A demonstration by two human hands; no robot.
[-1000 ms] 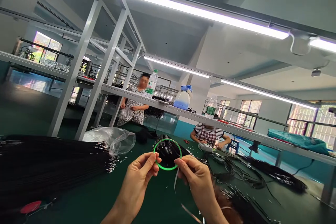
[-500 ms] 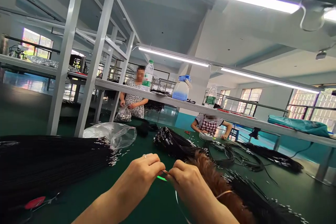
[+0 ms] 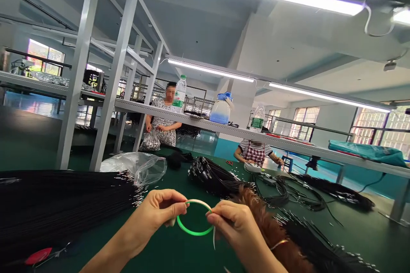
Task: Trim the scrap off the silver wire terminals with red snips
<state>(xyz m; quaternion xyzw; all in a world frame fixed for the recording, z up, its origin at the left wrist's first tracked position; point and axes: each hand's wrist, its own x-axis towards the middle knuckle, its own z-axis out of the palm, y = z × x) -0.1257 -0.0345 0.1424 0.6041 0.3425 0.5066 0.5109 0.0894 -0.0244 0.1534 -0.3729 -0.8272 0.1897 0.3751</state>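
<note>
Green worktable, strewn with black cords: at 6 o'clock, left hand and right hand each pinch one side of a thin green loop, fingers closed; uneven pulling could likely slip it free.

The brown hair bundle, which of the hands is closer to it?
Right. The right hand sits just beside the brown hair bundle, at its near-left edge, pinching the green loop. The left hand holds the loop's other side, farther left.
</note>
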